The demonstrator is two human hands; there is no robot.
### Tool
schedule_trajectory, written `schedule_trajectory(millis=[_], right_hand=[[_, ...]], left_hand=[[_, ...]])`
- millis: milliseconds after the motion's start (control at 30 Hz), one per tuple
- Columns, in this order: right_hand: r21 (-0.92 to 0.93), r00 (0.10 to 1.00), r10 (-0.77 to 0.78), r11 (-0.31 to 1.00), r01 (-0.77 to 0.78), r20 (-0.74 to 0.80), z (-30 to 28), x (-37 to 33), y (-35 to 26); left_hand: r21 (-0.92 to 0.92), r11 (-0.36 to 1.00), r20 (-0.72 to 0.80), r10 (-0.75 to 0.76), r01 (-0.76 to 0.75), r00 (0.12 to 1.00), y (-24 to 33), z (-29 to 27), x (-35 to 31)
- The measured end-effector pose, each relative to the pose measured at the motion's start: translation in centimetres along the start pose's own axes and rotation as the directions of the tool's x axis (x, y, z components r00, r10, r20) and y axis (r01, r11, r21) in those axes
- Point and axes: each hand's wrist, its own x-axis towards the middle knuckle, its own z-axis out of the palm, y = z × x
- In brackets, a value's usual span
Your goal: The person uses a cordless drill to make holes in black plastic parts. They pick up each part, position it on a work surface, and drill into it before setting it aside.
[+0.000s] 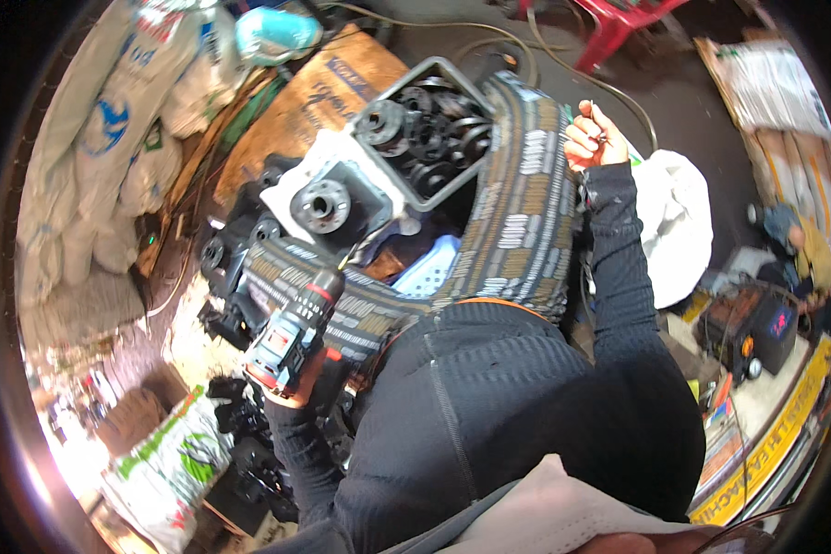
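My left hand (pixel 307 380) grips a cordless drill (pixel 291 332) with a red collar, its thin bit pointing up and away from me. Beyond the bit, a round black flanged part (pixel 324 205) with a central hole and a ring of small holes sits in a grey box (pixel 371 198). To the right of that box, a larger grey bin (pixel 422 200) holds several similar black round parts (pixel 425 134). My right hand (pixel 593 138) is raised beyond the patterned cloth (pixel 531 185) on my lap, its fingers curled round something small and dark that I cannot make out.
White sacks (pixel 111 138) line the left, with cardboard (pixel 319 102) nearby. More black parts (pixel 249 462) lie at the lower left. At the right are a white bag (pixel 679 226), a machine with a red display (pixel 752 328) and another person (pixel 808 245). A red stool (pixel 609 28) and cables lie beyond.
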Motion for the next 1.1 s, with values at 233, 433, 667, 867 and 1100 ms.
schedule_trajectory(millis=[233,433,667,867,1100], right_hand=[[0.279,0.875,0.484,0.838,-0.469,0.016,8.1,8.0,18.0],[0.316,0.823,0.568,0.774,-0.548,0.037,6.2,8.9,26.6],[0.103,0.852,0.518,0.854,-0.51,-0.073,6.2,8.3,29.0],[-0.034,0.892,0.437,0.896,-0.444,-0.114,6.4,8.1,28.9],[-0.075,0.894,0.412,0.9,-0.43,-0.176,6.3,7.9,29.3]], left_hand=[[-0.269,0.962,-0.279,-0.121,0.044,0.952,2.4,-3.0,2.8],[-0.146,0.989,-0.266,-0.071,0.033,0.961,2.9,-3.5,4.3],[-0.501,0.788,-0.093,-0.461,0.358,0.882,3.6,-0.6,4.0],[-0.083,0.966,-0.083,-0.25,0.244,0.965,2.7,-0.9,5.0],[-0.275,0.912,0.076,-0.295,0.305,0.952,2.3,0.1,4.5]])
